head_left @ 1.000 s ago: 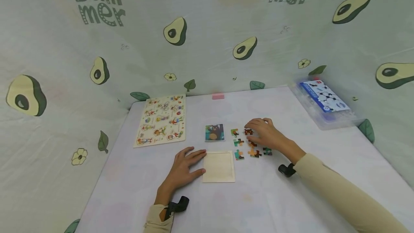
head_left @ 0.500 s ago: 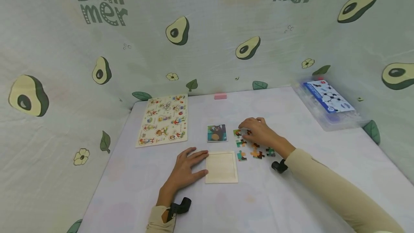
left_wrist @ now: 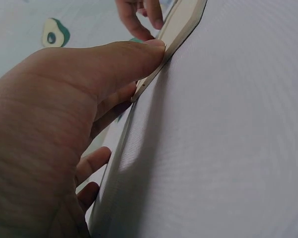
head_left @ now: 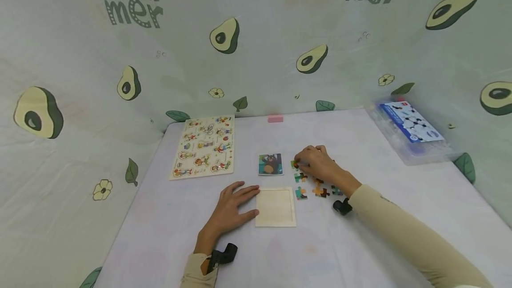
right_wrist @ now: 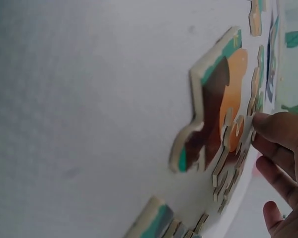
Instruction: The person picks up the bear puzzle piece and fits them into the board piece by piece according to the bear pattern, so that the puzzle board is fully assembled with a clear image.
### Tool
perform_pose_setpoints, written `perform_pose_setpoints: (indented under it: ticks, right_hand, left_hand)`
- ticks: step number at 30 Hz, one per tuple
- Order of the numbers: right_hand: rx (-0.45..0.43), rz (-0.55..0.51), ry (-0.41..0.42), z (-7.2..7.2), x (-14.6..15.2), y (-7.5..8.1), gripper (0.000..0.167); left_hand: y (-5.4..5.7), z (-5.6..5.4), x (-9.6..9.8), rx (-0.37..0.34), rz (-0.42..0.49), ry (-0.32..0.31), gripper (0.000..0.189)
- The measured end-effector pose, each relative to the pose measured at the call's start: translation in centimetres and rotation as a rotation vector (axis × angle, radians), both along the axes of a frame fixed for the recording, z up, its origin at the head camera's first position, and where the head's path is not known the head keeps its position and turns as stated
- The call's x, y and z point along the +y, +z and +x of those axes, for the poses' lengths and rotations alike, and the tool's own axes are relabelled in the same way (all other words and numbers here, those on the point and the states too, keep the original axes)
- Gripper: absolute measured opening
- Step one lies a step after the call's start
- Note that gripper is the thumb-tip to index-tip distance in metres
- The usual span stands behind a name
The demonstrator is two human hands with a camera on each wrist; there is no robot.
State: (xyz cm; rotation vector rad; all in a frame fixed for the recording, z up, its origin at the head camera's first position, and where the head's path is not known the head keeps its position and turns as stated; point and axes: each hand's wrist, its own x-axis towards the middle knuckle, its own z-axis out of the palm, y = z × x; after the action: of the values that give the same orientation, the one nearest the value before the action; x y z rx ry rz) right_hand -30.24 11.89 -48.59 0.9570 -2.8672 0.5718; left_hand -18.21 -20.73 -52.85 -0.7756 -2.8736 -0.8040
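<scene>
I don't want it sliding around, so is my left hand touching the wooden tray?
Touching. The left wrist view shows it: the left hand rests its thumb tip on the edge of the wooden tray.

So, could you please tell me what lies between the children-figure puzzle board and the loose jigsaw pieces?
The bear picture card lies between them, apart from both, as the head view shows.

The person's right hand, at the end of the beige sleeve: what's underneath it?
Small, flat wooden jigsaw pieces in green, orange and brown peek out around the right hand in the head view. It partly covers some; whether others are completely hidden there, I can't tell.
</scene>
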Motion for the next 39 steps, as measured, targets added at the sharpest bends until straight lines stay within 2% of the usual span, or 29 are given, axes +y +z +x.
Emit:
perform_pose_setpoints:
  ticks: [6,10,19,24,28,32,39]
  right_hand:
    - [0.049,0.063,0.017,-0.1,-0.4,0.1,0.024]
    - [0.079,0.083,0.0,0.0,-0.4,0.3,0.024]
    - [0.128,0.014,0.009,0.7,-0.1,1.1,0.022]
    - [0.129,0.003,0.011,1.5,-0.3,1.8,0.021]
    - [0.165,-0.024,0.035,2.4,-0.5,2.2,0.021]
    - [0.209,-0.049,0.067,3.2,-0.8,2.4,0.021]
    - [0.231,-0.065,0.098,4.7,-1.1,2.7,0.018]
  left_hand:
    - [0.0,-0.1,0.0,0.0,0.008,0.003,0.06]
    - [-0.1,-0.1,0.0,-0.002,0.004,0.003,0.06]
    - [0.1,-0.1,0.0,-0.004,-0.011,0.006,0.059]
    - [0.1,-0.2,0.0,-0.02,-0.019,0.007,0.059]
    - [0.1,-0.2,0.0,-0.018,-0.022,0.009,0.059]
    - [0.1,-0.2,0.0,-0.001,-0.011,0.006,0.058]
    - [0.1,0.0,0.0,0.035,0.013,-0.014,0.058]
